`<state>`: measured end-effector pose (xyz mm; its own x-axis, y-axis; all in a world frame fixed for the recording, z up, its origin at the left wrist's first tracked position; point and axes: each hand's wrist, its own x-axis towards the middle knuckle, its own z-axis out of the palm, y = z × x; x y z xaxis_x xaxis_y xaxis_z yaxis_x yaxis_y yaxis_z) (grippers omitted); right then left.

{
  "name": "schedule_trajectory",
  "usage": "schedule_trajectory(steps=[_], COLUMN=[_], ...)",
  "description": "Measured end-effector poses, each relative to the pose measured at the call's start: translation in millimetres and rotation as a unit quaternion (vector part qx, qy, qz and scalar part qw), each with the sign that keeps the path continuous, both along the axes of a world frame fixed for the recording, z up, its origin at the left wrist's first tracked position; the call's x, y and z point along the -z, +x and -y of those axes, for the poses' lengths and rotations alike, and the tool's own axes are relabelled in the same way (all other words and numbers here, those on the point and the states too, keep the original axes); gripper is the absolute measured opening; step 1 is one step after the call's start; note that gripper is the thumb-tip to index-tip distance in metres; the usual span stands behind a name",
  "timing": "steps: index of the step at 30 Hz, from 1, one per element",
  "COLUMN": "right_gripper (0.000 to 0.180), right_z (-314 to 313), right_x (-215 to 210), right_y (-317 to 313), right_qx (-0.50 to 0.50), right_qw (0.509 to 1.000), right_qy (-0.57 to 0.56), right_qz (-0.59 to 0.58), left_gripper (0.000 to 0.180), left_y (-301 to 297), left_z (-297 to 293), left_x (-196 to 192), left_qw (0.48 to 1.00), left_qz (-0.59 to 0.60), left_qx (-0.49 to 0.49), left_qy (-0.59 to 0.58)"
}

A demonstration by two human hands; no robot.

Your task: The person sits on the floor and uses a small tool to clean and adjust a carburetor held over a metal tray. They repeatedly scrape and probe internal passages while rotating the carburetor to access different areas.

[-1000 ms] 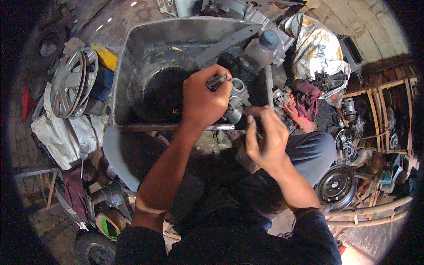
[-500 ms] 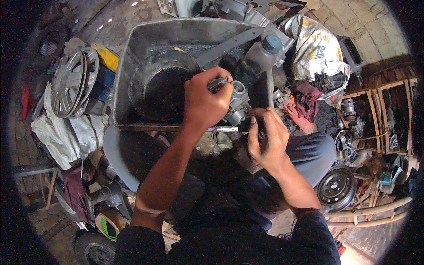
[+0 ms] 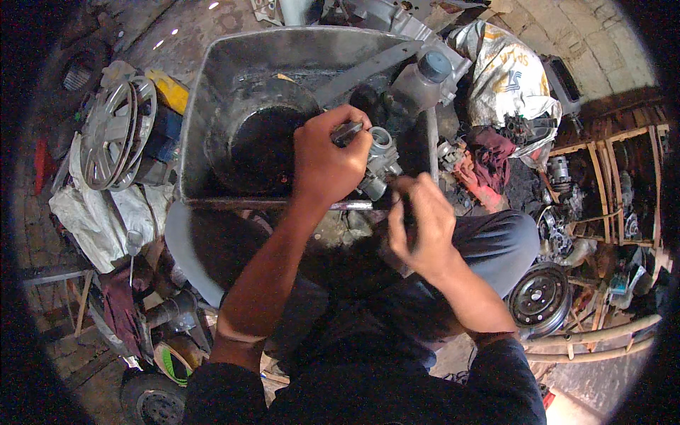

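My left hand [image 3: 329, 159] is closed around a small grey metal carburetor [image 3: 383, 159], held above the near right part of a dark grey basin [image 3: 195, 117]. A dark rounded piece [image 3: 347, 133] shows between its thumb and fingers. My right hand [image 3: 428, 223] is just right of the carburetor's lower end. Its thumb and index finger are bent toward each other in a pinch, slightly blurred; whatever lies between them is too small to make out. Inside the basin, a round dark pan [image 3: 219, 152] stands at left and a clear bottle with a blue cap [image 3: 416, 88] leans at right.
A flat grey metal bar [image 3: 372, 69] slants across the basin. To the left lie wheel covers [image 3: 110, 138] and a white sack [image 3: 106, 219]. On the right are a dark red cloth [image 3: 490, 152], another white sack [image 3: 499, 67], a steel wheel rim [image 3: 538, 297] and a wooden rack [image 3: 602, 177].
My right hand has shifted slightly left, closer below the carburetor's lower end. The carburetor has turned slightly in my left hand, which stays nearly in place.
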<state>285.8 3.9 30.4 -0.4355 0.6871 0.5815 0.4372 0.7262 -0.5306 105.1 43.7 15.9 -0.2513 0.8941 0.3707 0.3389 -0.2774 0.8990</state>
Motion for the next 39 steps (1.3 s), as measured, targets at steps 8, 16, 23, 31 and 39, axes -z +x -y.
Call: schedule_trajectory(steps=[8, 16, 23, 31, 39], right_gripper=[0.028, 0.032, 0.033, 0.03, 0.036], right_z=[-0.2, 7.1, 8.2, -5.3, -9.2], right_x=[-1.9, 6.1, 1.8, 3.7, -7.7], right_y=[2.3, -0.3, -1.8, 2.7, 23.1], right_qx=[0.002, -0.008, -0.007, 0.066, 0.021], right_qw=[1.0, 0.999, 0.999, 0.996, 0.999], right_qy=[0.015, 0.03, 0.035, 0.026, -0.033], right_qz=[0.013, 0.018, 0.04, -0.049, -0.033], left_gripper=[0.007, 0.007, 0.007, 0.007, 0.007], left_y=[0.4, 0.2, -0.4, -0.5, -7.6], left_z=[0.9, -0.6, -0.6, -0.8, -2.5], left_x=[0.1, 0.5, 1.8, 0.2, 1.6], left_qw=[1.0, 1.0, 1.0, 1.0, 1.0], left_qz=[0.003, 0.001, 0.007, 0.003, 0.017], left_qx=[0.001, 0.004, 0.005, 0.009, 0.024], left_qy=[-0.017, 0.003, 0.002, 0.005, 0.01])
